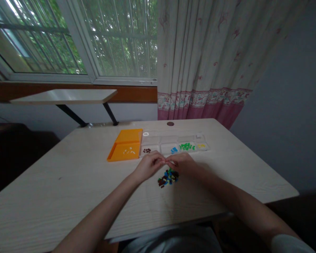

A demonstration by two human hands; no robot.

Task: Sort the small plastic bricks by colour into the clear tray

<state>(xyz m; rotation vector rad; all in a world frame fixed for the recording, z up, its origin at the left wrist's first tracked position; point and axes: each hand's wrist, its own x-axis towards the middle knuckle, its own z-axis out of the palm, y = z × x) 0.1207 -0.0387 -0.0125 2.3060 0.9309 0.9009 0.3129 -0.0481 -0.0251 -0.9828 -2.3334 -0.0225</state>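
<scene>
My left hand (151,164) and my right hand (182,163) meet fingertip to fingertip above the table, both pinched. Whatever is between the fingers is too small to make out. Just below them lies a mixed pile of small building bricks (168,177) in brown, blue, green and pale yellow. Behind my hands stretches a clear divided tray (171,139); its front compartments hold brown pieces (146,150), blue pieces (174,150), green pieces (186,146) and yellow pieces (201,146). To the left, an orange open case (127,137) has several white pieces (129,151) in its front half.
The pale wooden table (76,189) has a round cable hole (170,123) near its back edge. A raised shelf (65,96) on black brackets stands at the back left. Beyond are a barred window (118,38) and a floral curtain (200,59).
</scene>
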